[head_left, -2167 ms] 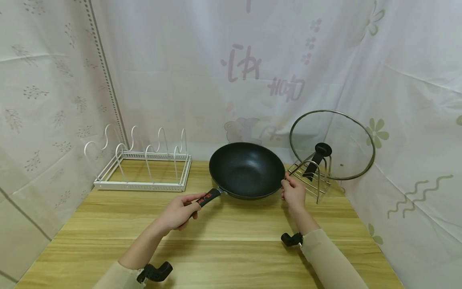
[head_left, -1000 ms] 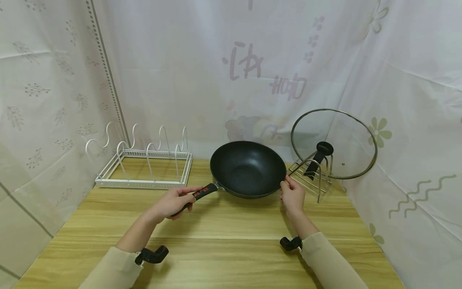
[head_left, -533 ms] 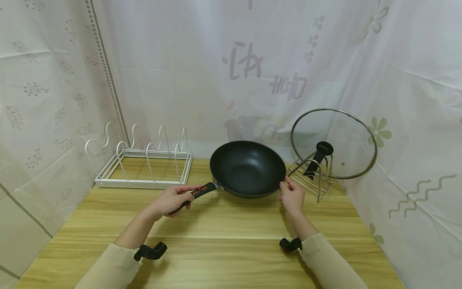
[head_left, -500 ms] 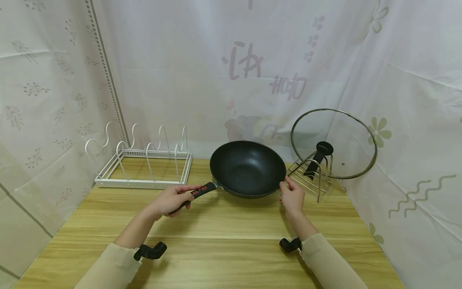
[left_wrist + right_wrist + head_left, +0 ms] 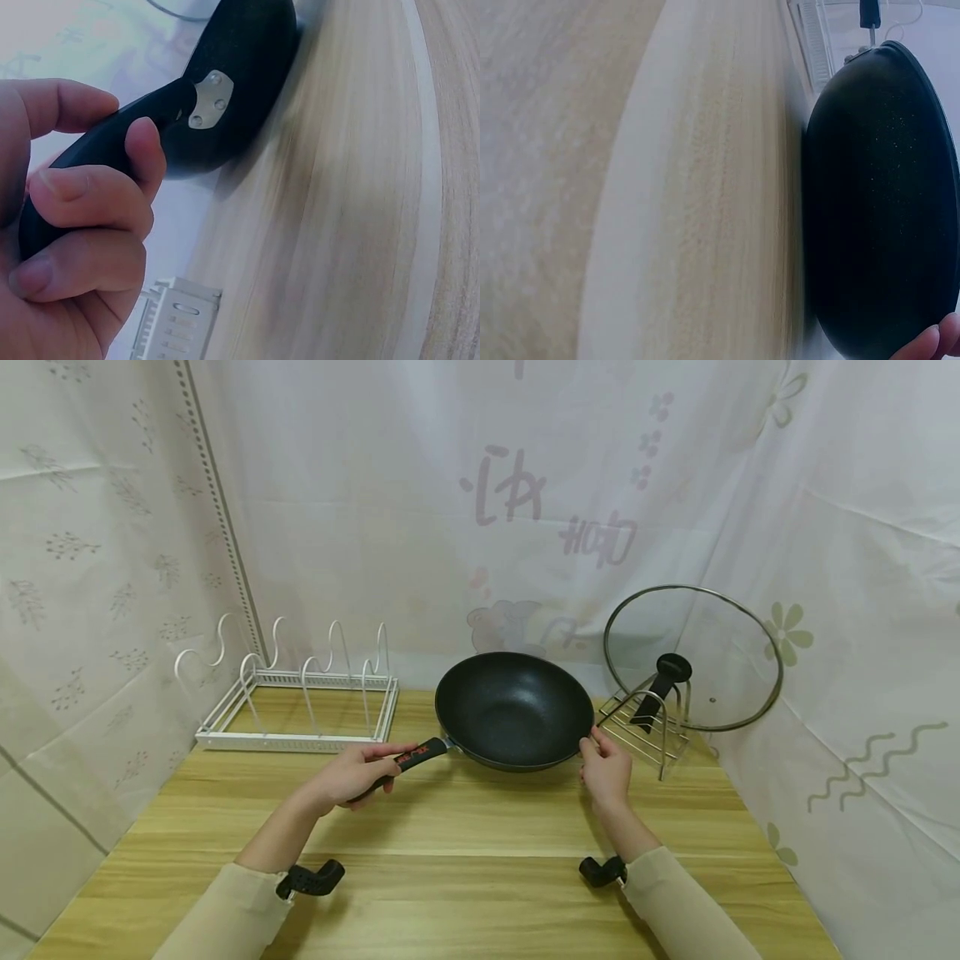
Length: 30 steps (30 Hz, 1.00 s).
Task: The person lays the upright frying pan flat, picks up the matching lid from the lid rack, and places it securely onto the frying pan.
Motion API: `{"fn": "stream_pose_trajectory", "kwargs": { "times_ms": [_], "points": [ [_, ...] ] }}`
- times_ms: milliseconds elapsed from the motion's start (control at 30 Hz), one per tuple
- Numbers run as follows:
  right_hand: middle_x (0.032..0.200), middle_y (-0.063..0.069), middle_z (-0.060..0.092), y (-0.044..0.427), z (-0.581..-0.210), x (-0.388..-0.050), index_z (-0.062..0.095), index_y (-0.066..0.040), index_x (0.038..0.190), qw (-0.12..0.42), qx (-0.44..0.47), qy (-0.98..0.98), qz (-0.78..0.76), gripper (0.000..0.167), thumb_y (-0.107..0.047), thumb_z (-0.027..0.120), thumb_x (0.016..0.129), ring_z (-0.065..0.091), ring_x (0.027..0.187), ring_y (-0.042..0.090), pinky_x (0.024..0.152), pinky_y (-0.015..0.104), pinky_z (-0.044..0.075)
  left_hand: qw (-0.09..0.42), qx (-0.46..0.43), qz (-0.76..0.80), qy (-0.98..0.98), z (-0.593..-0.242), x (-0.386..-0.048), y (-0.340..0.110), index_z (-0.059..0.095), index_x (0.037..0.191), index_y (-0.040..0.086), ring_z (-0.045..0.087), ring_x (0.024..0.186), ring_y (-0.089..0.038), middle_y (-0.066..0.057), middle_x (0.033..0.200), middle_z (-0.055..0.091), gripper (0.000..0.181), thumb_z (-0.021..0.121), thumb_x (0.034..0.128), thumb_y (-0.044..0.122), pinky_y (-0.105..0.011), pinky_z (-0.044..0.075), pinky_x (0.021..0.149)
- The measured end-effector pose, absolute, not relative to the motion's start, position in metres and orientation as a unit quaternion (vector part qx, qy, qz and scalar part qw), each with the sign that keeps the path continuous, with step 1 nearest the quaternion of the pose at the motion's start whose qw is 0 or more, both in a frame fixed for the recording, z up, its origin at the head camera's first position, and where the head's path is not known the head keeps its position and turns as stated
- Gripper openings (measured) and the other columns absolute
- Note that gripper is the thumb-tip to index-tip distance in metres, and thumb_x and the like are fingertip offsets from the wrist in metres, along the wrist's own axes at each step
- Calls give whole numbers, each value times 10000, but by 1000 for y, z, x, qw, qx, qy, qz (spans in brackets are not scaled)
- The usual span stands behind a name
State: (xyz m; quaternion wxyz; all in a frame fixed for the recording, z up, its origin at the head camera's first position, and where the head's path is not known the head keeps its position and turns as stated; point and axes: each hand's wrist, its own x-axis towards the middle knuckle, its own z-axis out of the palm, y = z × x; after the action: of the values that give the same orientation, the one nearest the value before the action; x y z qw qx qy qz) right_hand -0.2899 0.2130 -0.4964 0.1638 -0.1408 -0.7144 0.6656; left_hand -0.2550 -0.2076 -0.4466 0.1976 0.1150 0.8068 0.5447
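Note:
A black wok [image 5: 513,710] sits on the wooden table near the back, its bowl facing up. My left hand [image 5: 356,777] grips its black handle [image 5: 422,754], which points toward the front left. In the left wrist view, fingers [image 5: 90,195] curl round that handle, and a riveted metal bracket [image 5: 213,100] joins it to the wok. At the wok's right rim, my right hand [image 5: 606,770] pinches the edge between thumb and fingers. The right wrist view shows the wok's dark outer side [image 5: 881,202] and only some fingertips [image 5: 930,343] at the corner.
A white rack [image 5: 292,745] with several curved dividers stands at the back left. At the back right, a small metal wire stand [image 5: 663,747] holds a glass lid [image 5: 723,652] upright, its black knob facing forward. Patterned curtains [image 5: 375,527] enclose the table [image 5: 465,893].
My left hand has slid back along the handle, away from the wok, over the last two seconds. The wok and my right hand have stayed nearly in place.

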Motion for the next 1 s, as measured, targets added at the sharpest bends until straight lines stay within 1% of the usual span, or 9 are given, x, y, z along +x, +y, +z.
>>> {"fn": "stream_pose_trajectory", "kwargs": {
  "times_ms": [100,167,400,533,633,767,900,1000],
  "points": [
    [747,-72,601,213,-497,-289,617,-39,1551,159,-139,-718,663,499,-129,668,1063,511,456,40,453,190,464,195,123,549,803,-447,-254,-208,551,1621,116,355,437,-91,-91,830,639,566,605,1060,159,-231,319,421],
    [764,-75,605,213,-497,-289,606,-54,1566,151,-140,-720,663,506,-142,666,1071,514,466,38,458,187,462,194,127,554,800,-448,-253,-209,545,1628,125,349,440,-87,-76,832,635,570,611,1062,160,-233,314,421],
    [879,-10,660,215,-494,-286,587,-127,1597,126,-146,-729,657,526,-197,668,1082,537,509,41,485,193,479,192,134,567,790,-451,-252,-212,535,1636,136,325,431,-74,-79,844,630,549,600,1091,147,-230,296,420],
    [841,-63,606,215,-493,-286,585,-138,1601,123,-146,-731,655,536,-208,680,1079,542,517,51,493,192,479,188,136,569,789,-453,-252,-212,534,1638,141,321,437,-73,-70,839,628,550,600,1091,147,-227,290,424],
    [834,-85,576,217,-492,-286,591,-129,1595,118,-145,-730,657,539,-211,692,1073,552,526,55,493,187,475,186,135,568,790,-453,-252,-212,533,1640,149,326,445,-75,-68,839,629,556,606,1088,155,-228,293,430],
    [862,-72,621,223,-489,-287,597,-104,1580,105,-140,-734,656,532,-209,700,1068,578,546,56,502,188,490,182,132,565,794,-453,-251,-211,540,1637,152,333,450,-83,-84,838,636,553,609,1089,173,-232,298,436],
    [847,-102,634,233,-484,-289,597,-64,1557,81,-132,-739,655,495,-201,662,1085,574,579,37,532,188,515,181,130,561,797,-453,-252,-210,544,1634,154,333,452,-92,-109,842,650,543,601,1094,179,-235,302,437],
    [882,-133,632,241,-477,-289,614,-19,1513,68,-128,-740,656,455,-202,619,1097,575,633,24,563,176,528,183,130,560,797,-452,-253,-210,542,1635,156,331,453,-97,-125,849,654,542,599,1097,180,-235,302,437]
  ]
}}
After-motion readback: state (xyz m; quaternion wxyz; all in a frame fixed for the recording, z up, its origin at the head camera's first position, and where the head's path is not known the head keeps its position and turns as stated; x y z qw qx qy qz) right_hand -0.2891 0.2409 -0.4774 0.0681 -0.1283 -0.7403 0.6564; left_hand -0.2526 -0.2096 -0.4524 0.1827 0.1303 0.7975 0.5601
